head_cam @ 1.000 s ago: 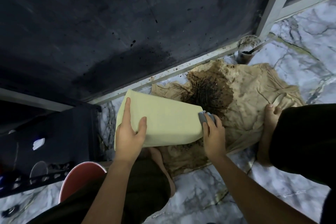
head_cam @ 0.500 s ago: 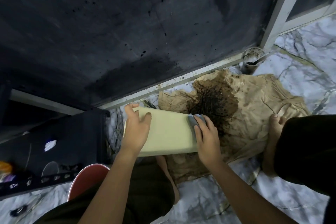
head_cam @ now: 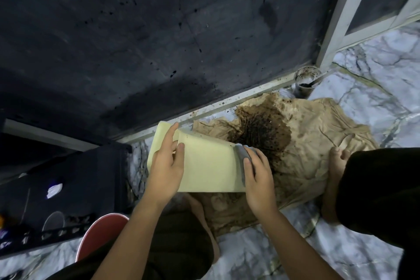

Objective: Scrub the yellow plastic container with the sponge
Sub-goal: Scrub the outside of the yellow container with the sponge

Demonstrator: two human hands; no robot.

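- The dark wall [head_cam: 159, 29] fills the top of the view, speckled with black spots and carrying a darker wet-looking patch low down, above a pale sill strip.
- The marble floor [head_cam: 375, 63] — white with grey veins — runs along the right and bottom.
- A crumpled brown cloth [head_cam: 318, 143] lies on the floor, with a big dark stain of gritty specks near its upper left.
- Black-clad legs [head_cam: 381, 188] sit at the right and bottom centre; a bare foot [head_cam: 334, 179] rests on the cloth's right edge.
- A black rack [head_cam: 56, 188] stands at the left, with a red round rim [head_cam: 97, 229] just below it.
- The yellow plastic container [head_cam: 209, 166] is held above the cloth's left end, tilted, its open rim toward the upper left and its base toward the right.
- The left hand [head_cam: 166, 170] grips the container near the rim, fingers spread over the side, the index finger reaching onto the rim.
- The right hand [head_cam: 256, 179] presses flat, fingers together, on a grey sponge [head_cam: 242, 154] against the container's base end.
- A small dirty cup [head_cam: 305, 82] stands on the floor by the white door frame [head_cam: 341, 18], beyond the cloth.
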